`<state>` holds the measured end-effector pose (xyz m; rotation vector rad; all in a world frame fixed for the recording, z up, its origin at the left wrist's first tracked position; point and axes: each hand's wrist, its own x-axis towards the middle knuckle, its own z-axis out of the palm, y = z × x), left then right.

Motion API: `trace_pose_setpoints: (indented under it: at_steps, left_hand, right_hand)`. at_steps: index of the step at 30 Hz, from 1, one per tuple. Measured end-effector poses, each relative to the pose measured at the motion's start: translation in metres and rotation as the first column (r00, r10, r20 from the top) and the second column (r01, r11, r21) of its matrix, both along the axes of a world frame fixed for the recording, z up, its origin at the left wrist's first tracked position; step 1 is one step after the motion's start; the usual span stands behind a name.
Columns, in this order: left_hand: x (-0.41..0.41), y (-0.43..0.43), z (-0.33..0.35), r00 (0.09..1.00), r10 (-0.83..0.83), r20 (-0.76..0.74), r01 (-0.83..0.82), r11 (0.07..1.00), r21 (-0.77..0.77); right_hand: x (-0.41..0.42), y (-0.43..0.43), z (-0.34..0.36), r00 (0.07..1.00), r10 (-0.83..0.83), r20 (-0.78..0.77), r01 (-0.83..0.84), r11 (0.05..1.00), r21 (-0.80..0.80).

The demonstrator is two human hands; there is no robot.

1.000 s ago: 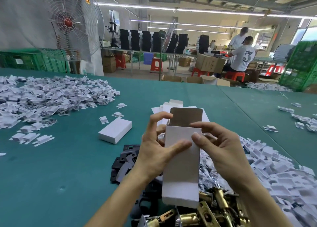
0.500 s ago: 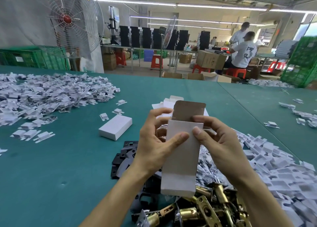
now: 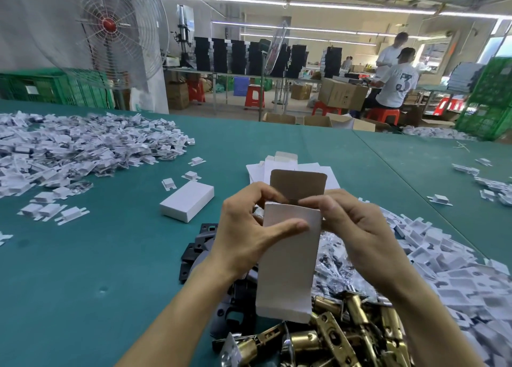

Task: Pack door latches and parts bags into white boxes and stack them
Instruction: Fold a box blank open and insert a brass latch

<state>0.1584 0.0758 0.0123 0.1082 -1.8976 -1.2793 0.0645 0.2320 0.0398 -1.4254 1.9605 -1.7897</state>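
I hold a white box (image 3: 288, 258) upright over the table, its brown-lined top flap (image 3: 297, 183) standing open. My left hand (image 3: 249, 228) grips the box's left side with the thumb across its front. My right hand (image 3: 357, 228) holds the right side, fingertips curled at the box mouth beside the left fingertips. Brass door latches (image 3: 340, 336) lie heaped below the box. Clear parts bags (image 3: 332, 258) lie behind it. A closed white box (image 3: 188, 200) rests on the table to the left.
Black plates (image 3: 199, 247) lie under my left wrist. White folded inserts are heaped at the right (image 3: 443, 269) and far left (image 3: 69, 150). Flat box blanks (image 3: 277, 164) lie beyond my hands. People sit at a far bench (image 3: 396, 84); a fan (image 3: 110, 31) stands back left.
Both hands' fingertips have curled inward over the box mouth, under the open flap. The box has stayed upright in about the same place.
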Motion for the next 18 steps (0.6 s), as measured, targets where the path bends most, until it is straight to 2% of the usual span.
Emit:
trace_pose_setpoints:
  at_steps: [4, 6, 9, 11, 14, 16, 18]
  left_hand:
    - [-0.001, 0.001, 0.004, 0.998, -0.01, -0.061, 0.009, 1.0, -0.017]
    - [-0.002, 0.004, 0.004, 0.998, 0.002, -0.055, -0.005, 0.998, -0.055]
    - [-0.003, 0.01, 0.003, 0.985, 0.145, 0.095, -0.121, 0.967, -0.223]
    - [0.0, 0.019, 0.005, 0.95, 0.276, 0.148, -0.205, 0.906, -0.369]
    - [0.001, 0.039, 0.007, 0.889, 0.42, 0.184, -0.275, 0.809, -0.52]
    - [-0.001, 0.046, 0.004, 0.872, 0.422, 0.246, -0.251, 0.819, -0.516]
    - [-0.002, 0.042, 0.001, 0.892, 0.354, 0.28, -0.203, 0.869, -0.451]
  right_hand:
    - [0.003, 0.0, 0.001, 0.999, -0.033, 0.023, 0.035, 0.99, -0.135]
    - [0.004, -0.002, -0.002, 0.993, -0.117, 0.006, 0.116, 0.98, -0.163]
    - [0.005, -0.008, -0.006, 0.96, -0.276, -0.039, 0.263, 0.944, -0.2]
    - [0.006, -0.01, -0.009, 0.939, -0.344, -0.032, 0.325, 0.911, -0.254]
    - [0.009, -0.013, -0.011, 0.944, -0.325, 0.059, 0.325, 0.884, -0.336]
    - [0.012, -0.015, -0.009, 0.952, -0.285, 0.115, 0.308, 0.874, -0.375]
    - [0.015, -0.014, -0.007, 0.956, -0.267, 0.12, 0.293, 0.886, -0.36]
